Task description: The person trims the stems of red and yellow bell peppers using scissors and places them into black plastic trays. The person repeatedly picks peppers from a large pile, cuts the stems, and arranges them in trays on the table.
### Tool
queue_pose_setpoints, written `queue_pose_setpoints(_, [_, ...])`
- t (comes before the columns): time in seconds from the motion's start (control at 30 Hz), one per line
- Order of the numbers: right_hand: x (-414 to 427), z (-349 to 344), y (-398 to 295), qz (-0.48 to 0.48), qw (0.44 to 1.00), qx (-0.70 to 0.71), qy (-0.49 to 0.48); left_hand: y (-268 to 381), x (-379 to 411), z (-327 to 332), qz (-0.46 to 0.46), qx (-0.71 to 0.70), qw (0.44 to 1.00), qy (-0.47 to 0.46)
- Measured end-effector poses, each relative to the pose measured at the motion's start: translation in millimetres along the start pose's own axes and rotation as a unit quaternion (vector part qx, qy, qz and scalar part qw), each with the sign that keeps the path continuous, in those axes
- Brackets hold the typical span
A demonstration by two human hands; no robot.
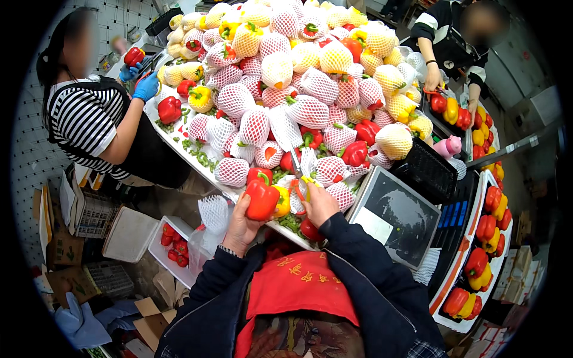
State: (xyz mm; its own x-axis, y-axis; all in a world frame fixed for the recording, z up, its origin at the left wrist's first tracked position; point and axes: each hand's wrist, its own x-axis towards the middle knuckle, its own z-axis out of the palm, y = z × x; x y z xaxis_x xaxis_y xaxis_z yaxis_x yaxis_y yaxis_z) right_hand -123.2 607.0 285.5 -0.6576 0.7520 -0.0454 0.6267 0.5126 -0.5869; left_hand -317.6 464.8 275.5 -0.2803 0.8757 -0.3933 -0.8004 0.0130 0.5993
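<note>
My left hand [241,226] is closed around a large red bell pepper [261,200], its green stem pointing up. A yellow bell pepper [282,201] shows just right of it, partly hidden; whether my hand also holds it I cannot tell. My right hand [321,203] grips scissors [296,163] with red and yellow handles, the blades pointing away from me over the pile. Beyond both hands, red and yellow peppers in foam net sleeves [309,111] are heaped on a white-edged table, with cut green stem pieces [203,157] scattered among them.
A scale with a metal plate [394,215] stands at right, beside a black crate [425,168] and trays of peppers [476,264]. Below left is a white foam box [156,244] holding red peppers. One co-worker in blue gloves stands left, another person top right.
</note>
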Motion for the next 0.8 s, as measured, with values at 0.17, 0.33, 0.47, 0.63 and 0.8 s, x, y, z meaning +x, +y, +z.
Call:
queue_pose_setpoints(0.17, [15.2, 33.3, 11.5, -0.006, 0.997, 0.069, 0.036, 6.4, 2.7, 3.0, 0.023, -0.026, 0.999, -0.001])
queue_pose_setpoints(0.33, [7.9, 20.1, 4.8, 0.044, 0.979, 0.166, 0.108, 12.6, 10.2, -12.6, 0.017, -0.034, 0.999, -0.018])
queue_pose_setpoints(0.47, [-9.6, 8.9, 23.5, 0.077, 0.916, 0.39, -0.05, 20.5, 18.9, -5.9, 0.017, -0.048, 0.999, -0.011])
queue_pose_setpoints(0.63, [-27.7, -31.5, -15.1, 0.059, 0.934, 0.315, -0.161, 22.7, 25.2, 7.0, 0.035, -0.001, 0.998, -0.043])
queue_pose_setpoints(0.8, [-26.4, -32.3, -16.2, 0.014, 0.951, 0.282, -0.126, 23.7, 27.7, 13.0, 0.023, 0.029, 0.997, -0.065])
